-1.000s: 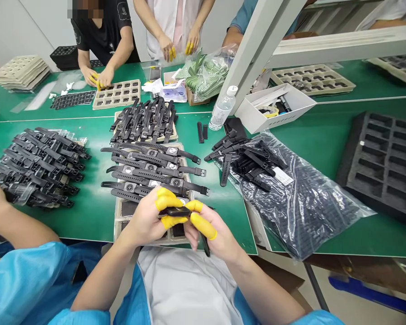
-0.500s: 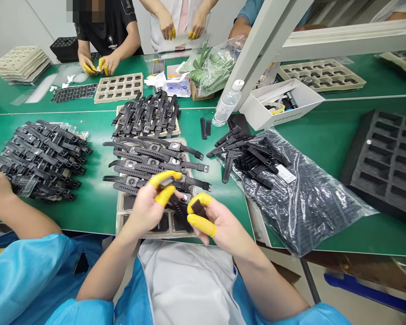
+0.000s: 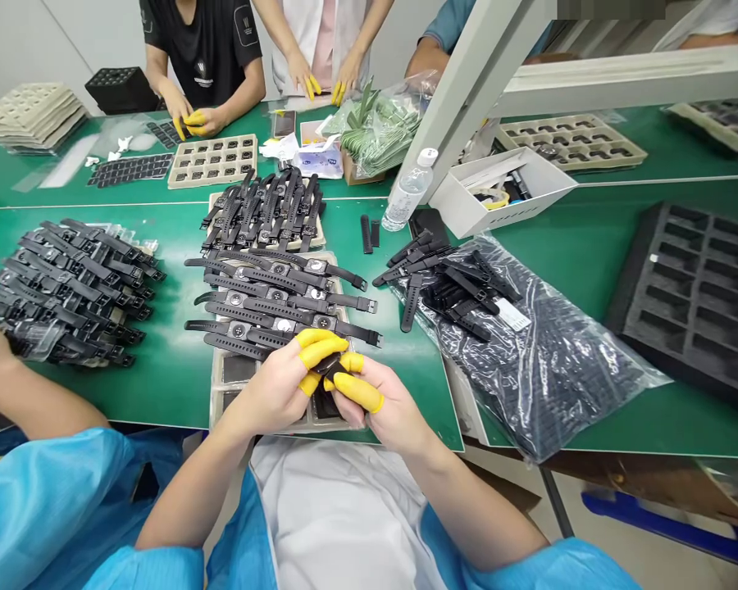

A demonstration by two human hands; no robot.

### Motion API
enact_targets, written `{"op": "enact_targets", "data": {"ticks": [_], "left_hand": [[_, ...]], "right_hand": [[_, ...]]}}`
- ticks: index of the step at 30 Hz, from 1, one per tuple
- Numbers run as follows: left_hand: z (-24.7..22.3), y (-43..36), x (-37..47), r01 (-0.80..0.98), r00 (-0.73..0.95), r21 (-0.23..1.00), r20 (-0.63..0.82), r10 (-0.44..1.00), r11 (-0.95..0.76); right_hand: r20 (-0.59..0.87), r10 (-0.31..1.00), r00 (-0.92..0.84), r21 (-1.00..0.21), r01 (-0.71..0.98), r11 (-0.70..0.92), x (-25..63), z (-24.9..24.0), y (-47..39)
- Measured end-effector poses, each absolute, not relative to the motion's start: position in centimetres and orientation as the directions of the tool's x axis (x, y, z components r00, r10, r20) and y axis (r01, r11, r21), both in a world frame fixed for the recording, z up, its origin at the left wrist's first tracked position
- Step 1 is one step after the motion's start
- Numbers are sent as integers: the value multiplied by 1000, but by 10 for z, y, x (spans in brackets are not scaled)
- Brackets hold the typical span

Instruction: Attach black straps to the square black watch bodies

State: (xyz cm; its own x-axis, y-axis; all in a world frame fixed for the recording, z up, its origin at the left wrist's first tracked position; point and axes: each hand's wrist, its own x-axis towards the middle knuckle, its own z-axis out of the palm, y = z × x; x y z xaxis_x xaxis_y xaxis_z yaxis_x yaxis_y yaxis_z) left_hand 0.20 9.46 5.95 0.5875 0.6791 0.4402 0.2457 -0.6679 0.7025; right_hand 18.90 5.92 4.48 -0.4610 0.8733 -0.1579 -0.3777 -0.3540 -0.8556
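Note:
My left hand (image 3: pixel 289 381), with yellow finger covers, is closed on a dark watch body (image 3: pixel 327 365) above the near end of a beige tray (image 3: pixel 216 401). Against it, my right hand (image 3: pixel 369 393) pinches a black strap piece (image 3: pixel 334 374), and the fingertips of both hands nearly meet. The fingers hide much of both parts. Several watches with black straps (image 3: pixel 239 299) lie in rows across the tray just beyond my hands.
A heap of strapped watches (image 3: pixel 67 287) is at the left, beside a co-worker's arm (image 3: pixel 49 393). Loose straps (image 3: pixel 461 287) lie on a plastic bag (image 3: pixel 529 377) at the right. A bottle (image 3: pixel 411 192), white box (image 3: pixel 498 197) and black foam tray (image 3: pixel 694 295) stand beyond.
My hands have come together, bringing the strap piece in my right hand up against the watch body in my left. The view has shifted slightly, and the people opposite have moved their hands.

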Motion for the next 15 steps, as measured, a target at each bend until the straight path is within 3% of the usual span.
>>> {"op": "enact_targets", "data": {"ticks": [15], "left_hand": [[59,93,5,313,617,650,415,668,-693]], "right_hand": [[-211,870,-446,-674,-578,-460,184,49,59]]}}
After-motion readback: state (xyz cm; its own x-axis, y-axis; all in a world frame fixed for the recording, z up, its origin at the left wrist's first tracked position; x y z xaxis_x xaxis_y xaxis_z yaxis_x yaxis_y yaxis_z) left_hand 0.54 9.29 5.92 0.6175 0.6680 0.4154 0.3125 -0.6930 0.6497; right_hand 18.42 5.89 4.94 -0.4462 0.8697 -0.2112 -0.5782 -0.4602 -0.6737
